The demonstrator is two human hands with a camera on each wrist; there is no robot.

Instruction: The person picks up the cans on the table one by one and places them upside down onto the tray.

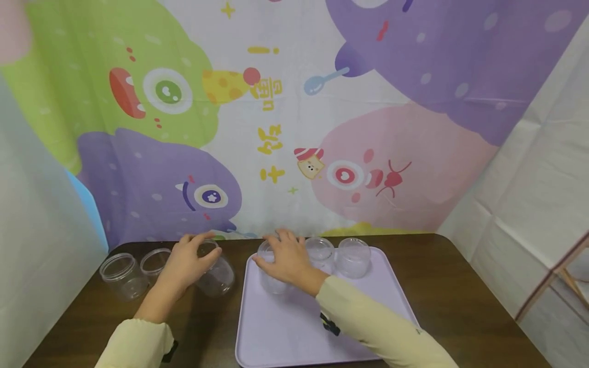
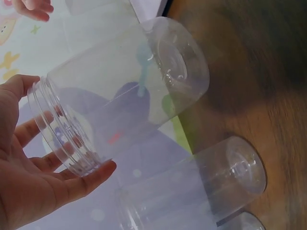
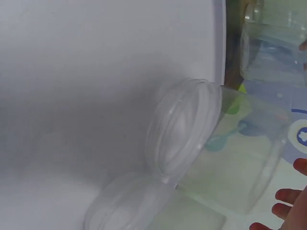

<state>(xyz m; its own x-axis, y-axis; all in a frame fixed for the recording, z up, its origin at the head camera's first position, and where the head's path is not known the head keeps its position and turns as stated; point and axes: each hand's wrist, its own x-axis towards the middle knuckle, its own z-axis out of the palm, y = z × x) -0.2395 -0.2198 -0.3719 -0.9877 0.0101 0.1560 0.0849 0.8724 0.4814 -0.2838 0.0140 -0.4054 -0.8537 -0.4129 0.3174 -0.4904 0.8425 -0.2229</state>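
Observation:
My left hand [image 1: 186,260] grips a clear plastic jar [image 2: 124,96] by its threaded rim, fingers and thumb spread around the mouth. That jar leans over the dark table, its base lowest; whether the base touches the wood I cannot tell. Over the left part of the lilac tray [image 1: 299,332], my right hand [image 1: 290,258] hovers with spread fingers around the top of another clear jar [image 3: 240,158]. This jar stands mouth down on the tray. In the right wrist view the fingertips [image 3: 288,196] look apart from it.
Two more clear jars [image 1: 320,253] [image 1: 353,258] stand along the tray's back edge. Left of my left hand, an open jar [image 1: 124,276] and a second one [image 1: 154,261] stand mouth up on the table [image 1: 198,337]. A cartoon-printed cloth [image 1: 276,204] hangs behind the table.

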